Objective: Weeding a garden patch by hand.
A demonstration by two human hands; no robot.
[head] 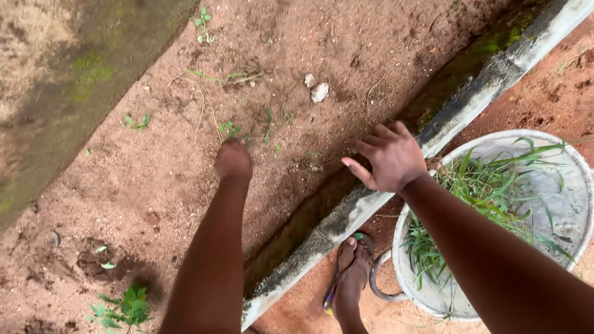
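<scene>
Reddish-brown soil bed [154, 179]: loose, granular, matt. Grey concrete kerb [470, 99]: rough, weathered, moss-stained. Round white plastic basin [557, 192]: smooth, scuffed, dull.

Red soil [154, 185] beside mossy concrete kerb [346, 216]

Soft, even daylight with faint shadows and no glare; the picture is sharp, slightly blurred at the edges.

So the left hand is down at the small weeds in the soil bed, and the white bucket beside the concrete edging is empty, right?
Not quite. The head view shows the white bucket already holds pulled grass, so it is not empty. The rest stands: the left hand is down at the small weeds in the soil bed, and the bucket sits beside the concrete edging.
</scene>
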